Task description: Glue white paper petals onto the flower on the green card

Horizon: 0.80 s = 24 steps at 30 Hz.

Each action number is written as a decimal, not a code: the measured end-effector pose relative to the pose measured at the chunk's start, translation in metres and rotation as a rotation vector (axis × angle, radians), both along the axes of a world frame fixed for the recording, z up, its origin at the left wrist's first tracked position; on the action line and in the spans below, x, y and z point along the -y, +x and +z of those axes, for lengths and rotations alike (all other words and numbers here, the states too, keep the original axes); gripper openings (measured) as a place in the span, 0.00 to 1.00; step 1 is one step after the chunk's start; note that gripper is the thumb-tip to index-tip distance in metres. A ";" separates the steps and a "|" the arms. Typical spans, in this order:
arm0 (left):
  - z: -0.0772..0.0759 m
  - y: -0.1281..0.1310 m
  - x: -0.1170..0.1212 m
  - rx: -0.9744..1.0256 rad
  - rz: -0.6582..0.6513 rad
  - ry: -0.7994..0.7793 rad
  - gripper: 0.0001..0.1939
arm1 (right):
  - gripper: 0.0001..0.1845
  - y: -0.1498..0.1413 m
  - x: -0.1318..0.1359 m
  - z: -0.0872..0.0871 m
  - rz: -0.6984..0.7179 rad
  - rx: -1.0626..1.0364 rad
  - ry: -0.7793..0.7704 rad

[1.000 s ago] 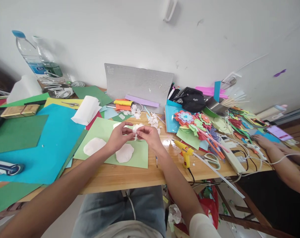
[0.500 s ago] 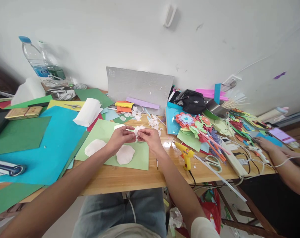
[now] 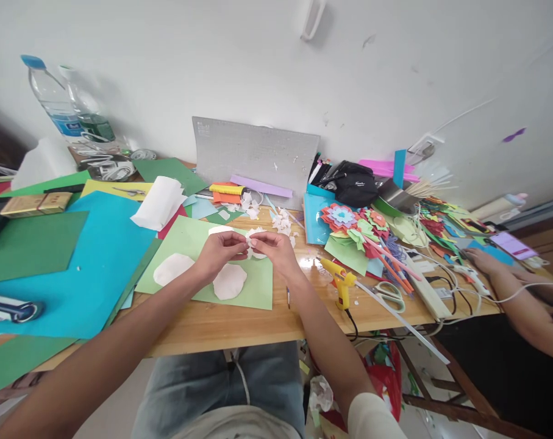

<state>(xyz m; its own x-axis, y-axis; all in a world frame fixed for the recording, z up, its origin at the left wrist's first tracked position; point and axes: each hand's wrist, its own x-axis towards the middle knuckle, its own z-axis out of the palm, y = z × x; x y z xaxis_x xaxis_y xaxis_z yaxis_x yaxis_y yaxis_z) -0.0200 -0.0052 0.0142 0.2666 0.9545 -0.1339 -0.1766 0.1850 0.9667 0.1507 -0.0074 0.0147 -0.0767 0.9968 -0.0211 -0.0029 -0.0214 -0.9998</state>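
Between my two hands is a small crinkled white paper piece point(image 3: 253, 239), pinched from both sides above a light green sheet point(image 3: 253, 296). The fingers of my left hand point(image 3: 224, 250) close on its left edge. My right hand point(image 3: 276, 249) grips its right side with thumb and fingertips. Beneath my wrists, a rounded white paper piece point(image 3: 229, 281) lies on the green sheet, and another white paper piece point(image 3: 172, 269) rests to its left. Part of one more white piece point(image 3: 219, 230) shows behind my left hand. White paper scraps point(image 3: 283, 221) lie just beyond my right hand.
A yellow glue gun point(image 3: 342, 281) and scissors point(image 3: 389, 296) lie to the right, near paper flowers point(image 3: 342, 218). At left are a blue sheet point(image 3: 116, 256), a stapler point(image 3: 13, 308) and a tissue roll point(image 3: 158, 203). A co-worker's hand point(image 3: 484, 261) rests at far right.
The camera view has shifted slightly, so the whole scene sits a little further left and up. Both hands keep their hold on the white paper piece, with small finger movements.
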 end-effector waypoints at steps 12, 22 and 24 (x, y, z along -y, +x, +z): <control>0.006 0.001 0.004 0.009 -0.017 0.014 0.16 | 0.12 -0.009 0.002 0.001 -0.041 -0.135 -0.055; 0.002 0.000 0.002 0.008 -0.001 0.002 0.15 | 0.10 -0.009 0.003 -0.002 -0.039 -0.196 -0.101; 0.004 0.000 0.003 0.011 0.002 0.000 0.15 | 0.09 -0.008 0.003 -0.002 -0.041 -0.194 -0.099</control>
<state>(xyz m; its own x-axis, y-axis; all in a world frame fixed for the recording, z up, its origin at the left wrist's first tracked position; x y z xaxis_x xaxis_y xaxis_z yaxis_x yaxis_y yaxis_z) -0.0200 -0.0080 0.0178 0.2663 0.9550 -0.1310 -0.1875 0.1846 0.9648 0.1423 -0.0104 0.0123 -0.0484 0.9930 -0.1076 -0.1981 -0.1152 -0.9734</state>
